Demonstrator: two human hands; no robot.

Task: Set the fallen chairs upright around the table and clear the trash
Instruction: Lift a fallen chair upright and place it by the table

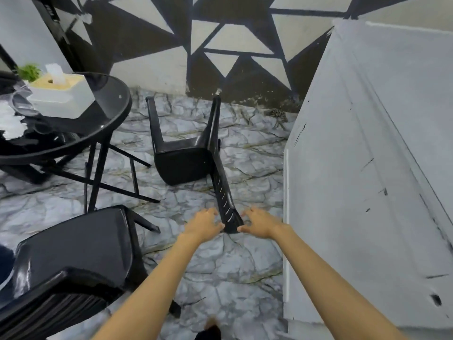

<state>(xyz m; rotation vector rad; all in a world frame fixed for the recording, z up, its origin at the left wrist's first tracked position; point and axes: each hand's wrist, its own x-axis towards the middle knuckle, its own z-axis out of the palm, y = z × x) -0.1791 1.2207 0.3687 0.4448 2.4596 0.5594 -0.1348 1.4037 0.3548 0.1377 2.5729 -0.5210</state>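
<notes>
Underfoot runs a marbled grey floor (245,278), closed at the far side by a wall (157,45) painted in black and pale triangles, with a scuffed white panel (367,168) rising along the right. At the left stands a round glass table (107,104) on thin black legs; a white box (61,98) sits near its far edge, with a bit of green plant (29,72) behind it and some pale crumpled stuff (11,121) toward the table's left edge, too blurred to name.

On the floor between table and panel a black chair (186,158) lies tipped over, legs pointing at the wall, its slatted back stretching toward the viewer. The left hand (204,225) and right hand (259,223) reach to the near end of that back, one on each side, fingers curled and thumbs touching its edge; whether they have closed on it firmly I cannot tell.

Another chair (73,253) stands upright at the lower left, just beside the table, its back cut off by the picture's edge. A dark foot tip (208,333) shows at the bottom edge.
</notes>
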